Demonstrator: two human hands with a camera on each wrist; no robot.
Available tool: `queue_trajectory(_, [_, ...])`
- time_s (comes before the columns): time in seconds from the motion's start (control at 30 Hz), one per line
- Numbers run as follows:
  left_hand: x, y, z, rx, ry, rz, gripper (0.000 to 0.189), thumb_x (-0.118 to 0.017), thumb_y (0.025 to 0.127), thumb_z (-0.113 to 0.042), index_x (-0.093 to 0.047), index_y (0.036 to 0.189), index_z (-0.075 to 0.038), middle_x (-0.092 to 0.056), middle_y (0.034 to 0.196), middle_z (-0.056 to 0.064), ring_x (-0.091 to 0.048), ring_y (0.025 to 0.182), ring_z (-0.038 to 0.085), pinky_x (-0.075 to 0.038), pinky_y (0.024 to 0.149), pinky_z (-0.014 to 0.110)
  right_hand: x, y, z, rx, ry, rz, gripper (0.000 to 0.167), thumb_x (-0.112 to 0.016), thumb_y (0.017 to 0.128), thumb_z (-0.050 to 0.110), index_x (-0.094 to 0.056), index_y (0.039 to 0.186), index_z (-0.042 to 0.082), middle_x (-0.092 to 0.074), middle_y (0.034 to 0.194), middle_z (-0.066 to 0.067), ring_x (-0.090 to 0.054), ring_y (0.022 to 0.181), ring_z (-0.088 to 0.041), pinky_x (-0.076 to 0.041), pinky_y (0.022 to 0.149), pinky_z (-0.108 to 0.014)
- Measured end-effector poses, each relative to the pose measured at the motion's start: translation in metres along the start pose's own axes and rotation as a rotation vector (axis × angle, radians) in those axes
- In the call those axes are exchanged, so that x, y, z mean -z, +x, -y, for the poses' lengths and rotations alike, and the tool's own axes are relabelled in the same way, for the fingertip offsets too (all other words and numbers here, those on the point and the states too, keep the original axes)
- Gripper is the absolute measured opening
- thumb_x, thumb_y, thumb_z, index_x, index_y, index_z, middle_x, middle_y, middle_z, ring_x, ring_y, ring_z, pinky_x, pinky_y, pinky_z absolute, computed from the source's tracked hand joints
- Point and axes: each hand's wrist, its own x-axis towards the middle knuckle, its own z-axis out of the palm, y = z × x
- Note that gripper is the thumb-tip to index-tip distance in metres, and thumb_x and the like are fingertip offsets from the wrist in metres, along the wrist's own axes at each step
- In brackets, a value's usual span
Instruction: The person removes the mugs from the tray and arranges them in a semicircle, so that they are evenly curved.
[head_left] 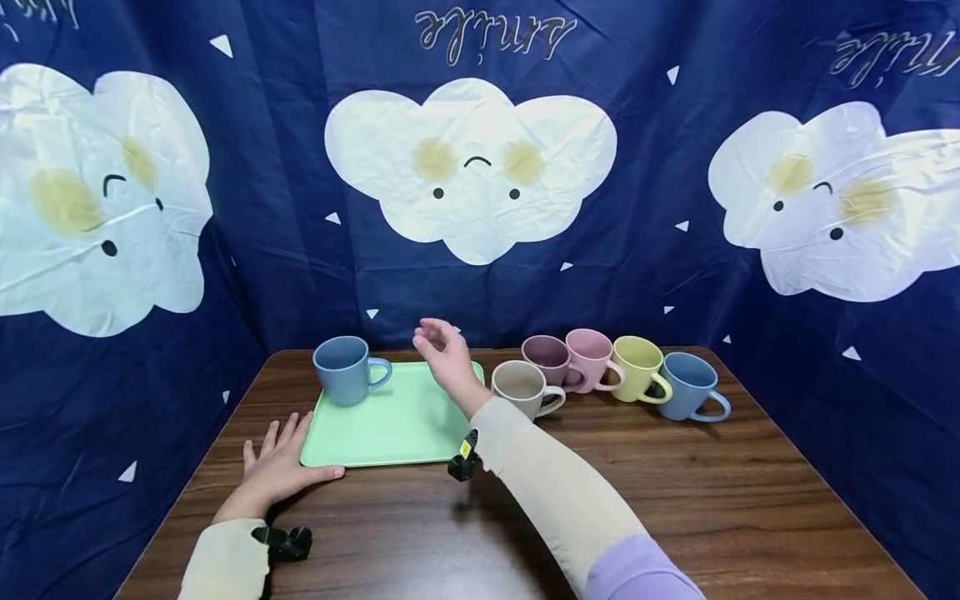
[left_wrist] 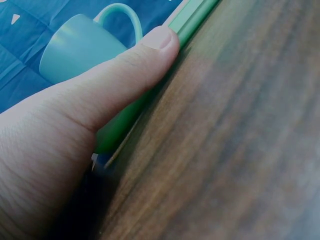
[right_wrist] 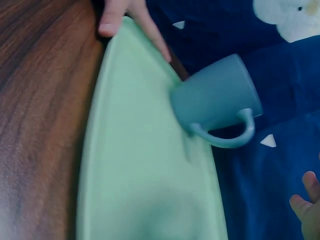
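A light green tray (head_left: 390, 425) lies on the wooden table, with a blue mug (head_left: 341, 371) upright at its back left corner, handle to the right. My left hand (head_left: 281, 467) rests at the tray's front left corner, fingers spread along the left side and thumb on the front edge. In the left wrist view that thumb (left_wrist: 145, 55) lies along the tray's rim. Above the tray's right part my right hand (head_left: 447, 358) hovers with loosely bent fingers, holding nothing. Just right of it stands a beige mug (head_left: 517, 383), partly hidden by the sleeve.
Right of the tray, a purple mug (head_left: 546, 357), a pink mug (head_left: 588, 358), a yellow mug (head_left: 636, 367) and a second blue mug (head_left: 686, 383) stand in a row near the back edge. Behind the table hangs a dark blue cloth (head_left: 480, 300) with white clouds.
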Motion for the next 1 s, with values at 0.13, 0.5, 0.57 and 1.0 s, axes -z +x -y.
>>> queue_trajectory(0.13, [-0.001, -0.002, -0.001, 0.009, 0.001, 0.014, 0.131, -0.073, 0.071, -0.076, -0.011, 0.162, -0.005, -0.008, 0.161, 0.037, 0.002, 0.145, 0.061, 0.011, 0.102, 0.082, -0.011, -0.004, -0.012, -0.062, -0.012, 0.023, 0.033, -0.067, 0.098, 0.008, -0.063, 0.130, -0.001, -0.070, 0.119, -0.018, -0.067, 0.111, -0.026, -0.052, 0.097, -0.031])
queue_trajectory(0.5, [0.002, 0.000, -0.001, 0.008, 0.002, -0.003, 0.130, -0.074, 0.071, -0.076, -0.014, 0.161, -0.004, -0.010, 0.160, 0.038, 0.001, 0.145, 0.062, 0.011, 0.103, 0.082, -0.031, -0.006, -0.032, -0.239, -0.116, 0.158, 0.046, -0.067, 0.100, 0.020, -0.056, 0.143, 0.008, -0.065, 0.134, -0.010, -0.062, 0.123, -0.026, -0.052, 0.100, -0.035])
queue_trajectory(0.57, [0.002, 0.000, -0.001, 0.005, 0.009, 0.001, 0.130, -0.073, 0.071, -0.076, -0.013, 0.161, -0.004, -0.010, 0.160, 0.038, 0.001, 0.145, 0.062, 0.011, 0.102, 0.082, -0.033, -0.005, -0.034, -0.256, -0.121, 0.167, 0.048, -0.066, 0.100, 0.020, -0.054, 0.145, 0.009, -0.063, 0.138, -0.010, -0.060, 0.126, -0.028, -0.051, 0.100, -0.037])
queue_trajectory(1.0, [0.003, -0.002, -0.002, -0.001, 0.004, -0.005, 0.129, -0.073, 0.072, -0.076, -0.013, 0.162, -0.005, -0.011, 0.161, 0.037, 0.001, 0.145, 0.061, 0.011, 0.103, 0.081, -0.056, -0.006, -0.040, -0.289, -0.125, 0.231, 0.044, -0.063, 0.101, 0.015, -0.056, 0.144, 0.007, -0.062, 0.138, -0.012, -0.060, 0.126, -0.026, -0.055, 0.083, -0.030])
